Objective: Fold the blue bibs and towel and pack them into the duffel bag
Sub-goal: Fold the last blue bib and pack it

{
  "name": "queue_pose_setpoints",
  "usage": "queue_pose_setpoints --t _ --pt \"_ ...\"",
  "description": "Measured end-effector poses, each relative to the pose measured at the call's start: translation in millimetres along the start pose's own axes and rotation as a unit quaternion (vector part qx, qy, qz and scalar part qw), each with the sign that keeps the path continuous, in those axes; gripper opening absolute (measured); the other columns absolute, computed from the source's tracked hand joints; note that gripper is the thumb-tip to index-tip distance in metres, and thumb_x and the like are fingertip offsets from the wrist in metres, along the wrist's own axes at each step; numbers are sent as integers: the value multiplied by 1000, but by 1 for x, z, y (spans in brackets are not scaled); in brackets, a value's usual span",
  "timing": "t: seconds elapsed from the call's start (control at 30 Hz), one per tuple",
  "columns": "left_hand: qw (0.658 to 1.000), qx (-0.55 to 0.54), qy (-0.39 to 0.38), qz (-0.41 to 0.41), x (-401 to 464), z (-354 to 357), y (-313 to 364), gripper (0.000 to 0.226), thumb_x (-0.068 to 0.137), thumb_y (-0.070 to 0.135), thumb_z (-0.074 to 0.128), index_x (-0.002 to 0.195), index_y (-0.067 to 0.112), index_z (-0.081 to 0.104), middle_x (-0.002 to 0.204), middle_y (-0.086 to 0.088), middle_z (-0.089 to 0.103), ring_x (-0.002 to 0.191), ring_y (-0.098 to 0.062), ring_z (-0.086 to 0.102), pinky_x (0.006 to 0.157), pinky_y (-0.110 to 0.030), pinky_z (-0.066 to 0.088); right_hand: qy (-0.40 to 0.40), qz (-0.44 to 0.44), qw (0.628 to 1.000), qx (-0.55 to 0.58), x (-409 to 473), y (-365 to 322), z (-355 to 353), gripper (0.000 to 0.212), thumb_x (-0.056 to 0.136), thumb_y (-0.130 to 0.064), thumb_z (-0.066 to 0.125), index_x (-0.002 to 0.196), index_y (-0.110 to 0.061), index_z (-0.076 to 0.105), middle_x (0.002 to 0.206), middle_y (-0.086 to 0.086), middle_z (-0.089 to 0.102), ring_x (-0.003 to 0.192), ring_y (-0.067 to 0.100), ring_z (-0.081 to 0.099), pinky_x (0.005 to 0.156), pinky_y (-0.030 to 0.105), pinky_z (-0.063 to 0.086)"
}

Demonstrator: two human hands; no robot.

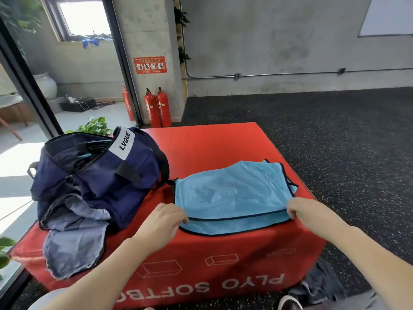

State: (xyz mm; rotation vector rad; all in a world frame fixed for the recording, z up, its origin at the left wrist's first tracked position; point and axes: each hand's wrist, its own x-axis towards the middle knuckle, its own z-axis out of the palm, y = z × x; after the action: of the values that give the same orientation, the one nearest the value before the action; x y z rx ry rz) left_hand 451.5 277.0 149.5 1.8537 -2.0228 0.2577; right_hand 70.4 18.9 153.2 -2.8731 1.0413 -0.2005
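Sitting at far left: the duffel bag (98, 173) lay unzipped on the red plyo box (207, 144), mouth gaping upward, likely so folded pieces could drop straight in; dark straps and a sliver of light blue showed inside
Grey-blue cloth: the towel (73, 240) spilled from under the bag over the box's near left corner, not yet folded
Left hand: the left hand (162, 222) reached in from below, palm down, fingers (182, 217) curled and pinching the near left corner of the bib's folded edge
Blue bib: the blue bib (232, 195) lay flat on the box, just right of the bag, its dark-trimmed hem doubled over toward the person; both corners were held, probably to keep the fold square
Right hand: the right hand (306, 210) mirrored the left, wrist low, fingers closed on the near right corner
Floor cloth: a dark bluish cloth (317, 285) lay on the floor by the box's right corner; what it was could not be told
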Motion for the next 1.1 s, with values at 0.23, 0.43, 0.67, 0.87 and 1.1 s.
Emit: queue_pose_setpoints --t 0.23,0.43,0.67,0.87,1.1 --pt "998 0 -56 -3 -15 15 -6 32 82 13 58 100 31 76 101 17 68 94 -10 63 77 -35 55 -3 -75 997 -33 -18 -7 12 25 97 -36 56 118 -28 69 115 -17 61 114 5 57 94 22 47" --pt "998 27 -57 -10 -25 16 4 46 84 64 58 106 27 76 101 17 69 96 -5 64 82 -29 56 85 -126 987 -51 -30 -6 27 43 85 -61 55 100 -26 74 98 -14 66 90 8 64 79 23 53" --pt "999 41 -27 6 -23 25 6 36 73 51 83 101 28 76 92 13 67 84 -11 65 72 -31 56 87 -138 985 -56 -25 -11 37 44 80 -46 78 119 -28 68 100 -11 61 91 13 63 81 28 55" --pt "999 40 5 -1 -23 23 15 27 74 53 76 90 31 78 81 16 63 74 -9 64 62 -29 53 83 -125 988 -45 -25 -29 35 52 85 -52 71 130 -32 56 113 -12 56 103 10 59 92 26 47" --pt "999 40 -2 -15 -24 25 16 23 77 51 75 89 32 78 82 18 64 79 -5 62 68 -25 49 91 -159 982 -54 -20 -39 42 49 87 -46 72 132 -32 57 134 -4 52 118 16 56 100 35 50"
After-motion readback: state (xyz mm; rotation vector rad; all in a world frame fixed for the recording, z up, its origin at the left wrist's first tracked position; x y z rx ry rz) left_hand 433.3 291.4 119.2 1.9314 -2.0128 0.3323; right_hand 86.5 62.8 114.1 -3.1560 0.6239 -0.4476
